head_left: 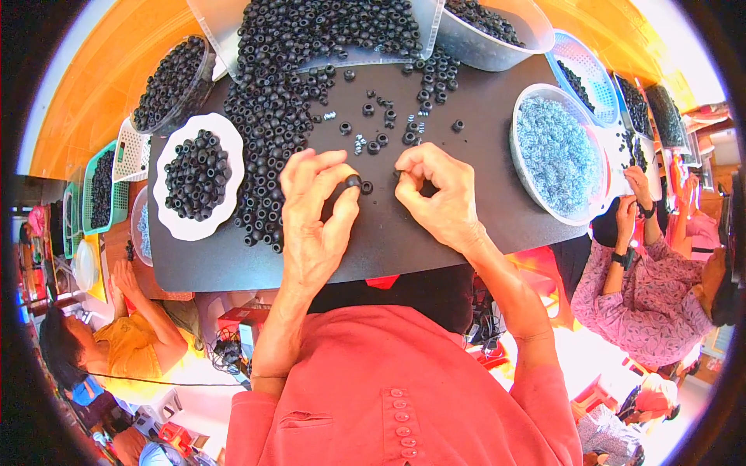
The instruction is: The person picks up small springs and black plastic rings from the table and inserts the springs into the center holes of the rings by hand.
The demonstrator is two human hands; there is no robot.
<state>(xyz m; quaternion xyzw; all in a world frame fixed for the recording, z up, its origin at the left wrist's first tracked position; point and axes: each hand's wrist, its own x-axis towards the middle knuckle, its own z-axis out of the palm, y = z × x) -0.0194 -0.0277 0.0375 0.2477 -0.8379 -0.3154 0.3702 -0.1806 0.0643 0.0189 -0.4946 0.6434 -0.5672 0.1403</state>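
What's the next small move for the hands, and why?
Probably ease the right hand toward the black piece at the left hand's fingertips. The hands face each other across a short gap, thumbs and forefingers curled inward, with nothing seen standing between them. Whether the right fingertips hold anything is too small to tell.

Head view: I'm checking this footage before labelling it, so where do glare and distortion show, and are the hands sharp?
In the head view, the table's near edge curves and black rings the picture; in the head view, the floor is washed out near white; in the head view, the left hand and right hand look fairly sharp.
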